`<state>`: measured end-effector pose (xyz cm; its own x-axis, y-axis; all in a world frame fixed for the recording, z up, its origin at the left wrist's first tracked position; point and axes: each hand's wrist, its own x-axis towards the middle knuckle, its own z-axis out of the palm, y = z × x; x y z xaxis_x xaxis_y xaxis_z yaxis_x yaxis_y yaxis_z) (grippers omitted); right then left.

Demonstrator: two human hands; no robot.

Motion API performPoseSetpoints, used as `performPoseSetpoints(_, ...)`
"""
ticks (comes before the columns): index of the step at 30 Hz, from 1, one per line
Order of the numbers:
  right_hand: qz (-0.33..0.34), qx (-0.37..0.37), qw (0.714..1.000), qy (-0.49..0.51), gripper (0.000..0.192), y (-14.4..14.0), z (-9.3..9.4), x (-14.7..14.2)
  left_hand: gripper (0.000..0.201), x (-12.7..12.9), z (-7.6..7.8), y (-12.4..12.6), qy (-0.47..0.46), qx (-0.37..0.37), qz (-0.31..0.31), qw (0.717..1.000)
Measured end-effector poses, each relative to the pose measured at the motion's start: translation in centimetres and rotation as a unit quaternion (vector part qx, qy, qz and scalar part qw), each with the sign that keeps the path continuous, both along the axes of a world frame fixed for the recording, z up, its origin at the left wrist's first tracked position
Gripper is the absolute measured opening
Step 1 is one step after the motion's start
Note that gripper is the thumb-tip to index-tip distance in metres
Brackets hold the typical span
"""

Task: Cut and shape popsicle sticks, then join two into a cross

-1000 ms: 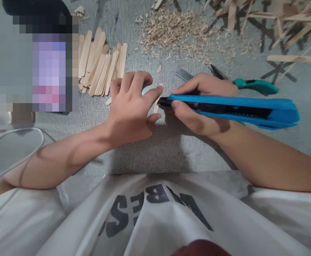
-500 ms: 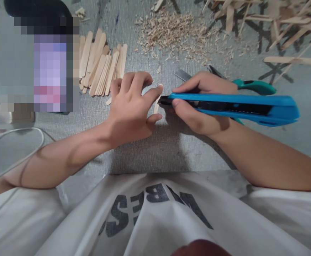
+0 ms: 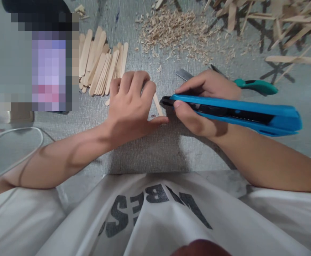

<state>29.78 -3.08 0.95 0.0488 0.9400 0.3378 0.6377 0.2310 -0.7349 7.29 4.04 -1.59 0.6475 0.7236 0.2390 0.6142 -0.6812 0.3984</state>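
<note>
A short piece of wooden craft stick is pinched between the index finger and thumb of my left hand, slanting with its lower end at the thumb tip. My right hand grips a blue utility knife from its front end, fingers above and thumb below. The knife's black nose points left and reaches the stick's right edge; whether it touches, I cannot tell. Just behind my left hand lies a pile of craft sticks.
Wood shavings are heaped beyond my hands. A structure of joined sticks stands far right. Near my right hand lie a teal-handled tool and a flat metal strip. A white cable crosses my left forearm.
The stick piece has turned, its upper end now leaning left. My left index finger has drawn back and the thumb has moved right. The knife's rear end has dipped slightly toward me.
</note>
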Motion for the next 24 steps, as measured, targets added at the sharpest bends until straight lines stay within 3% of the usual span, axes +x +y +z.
performPoseSetpoints(9, 0.034, 0.013, 0.998, -0.051, 0.016, -0.4, 0.4, 0.0, 0.073, 0.0, 0.0, -0.1, -0.008, -0.039, 0.006, 0.999)
performPoseSetpoints(14, 0.043, 0.054, 0.994, -0.082, 0.018, -0.3, -0.6, 0.1, 0.067, 0.2, 0.6, -0.2, 0.013, -0.015, 0.013, 1.000)
performPoseSetpoints(17, 0.073, 0.063, 0.989, -0.111, 0.005, -0.4, -1.3, 0.2, 0.060, 0.3, 0.8, -0.1, 0.020, -0.028, 0.013, 0.999)
performPoseSetpoints(19, 0.082, 0.069, 0.988, -0.111, 0.011, -0.5, -1.5, 0.2, 0.059, 0.3, 0.9, 0.0, 0.021, -0.041, 0.012, 0.999)
performPoseSetpoints(24, 0.101, 0.001, 0.986, -0.133, 0.018, -1.1, -0.7, -0.6, 0.054, 0.5, 1.0, -0.2, 0.044, -0.023, 0.008, 0.999)
